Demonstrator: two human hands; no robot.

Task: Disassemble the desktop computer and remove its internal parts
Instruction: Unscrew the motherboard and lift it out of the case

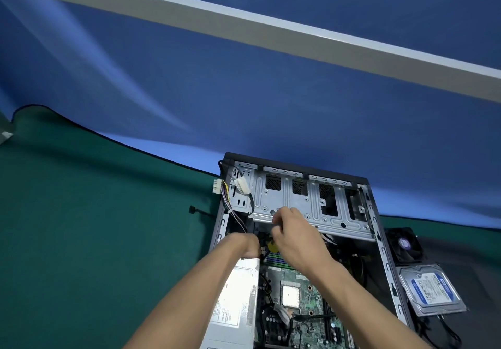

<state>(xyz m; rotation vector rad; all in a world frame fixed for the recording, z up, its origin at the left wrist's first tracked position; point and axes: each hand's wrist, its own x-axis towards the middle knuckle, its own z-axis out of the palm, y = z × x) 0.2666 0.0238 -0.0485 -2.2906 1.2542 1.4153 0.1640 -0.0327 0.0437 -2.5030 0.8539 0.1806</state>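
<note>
1. A blue backdrop (pixel 271 91) fills the upper part of the view, crossed by a pale grey bar (pixel 244 27) running diagonally from upper left to right.
2. A green mat (pixel 95 226) covers the work surface on the left and under the computer.
3. The computer case (pixel 385 256) lies on its side with the side panel off, at lower centre on the mat, its inside facing up.
4. A silver drive cage (pixel 311 199) spans the far end of the case.
5. The silver power supply (pixel 235 302) sits along the left side of the case, partly under the left forearm.
6. The green motherboard (pixel 306 308) lies on the floor of the case, with a square silver processor (pixel 290 296) near its middle.
7. A hard drive (pixel 428 289) with a blue label lies on the mat just right of the case, with a black fan (pixel 405 244) beside it on the far side.
8. The right hand (pixel 295 237) reaches in beneath the drive cage, fingers bent and drawn together, pinching something small; what it is cannot be made out.
9. The left hand (pixel 245 244) is curled at the same spot beside the power supply; what it grips is hidden.
10. A bundle of wires ending in a white plug (pixel 217 186) hangs over the far left corner of the case.
11. A yellow part (pixel 272 247) shows between the two hands.
</note>
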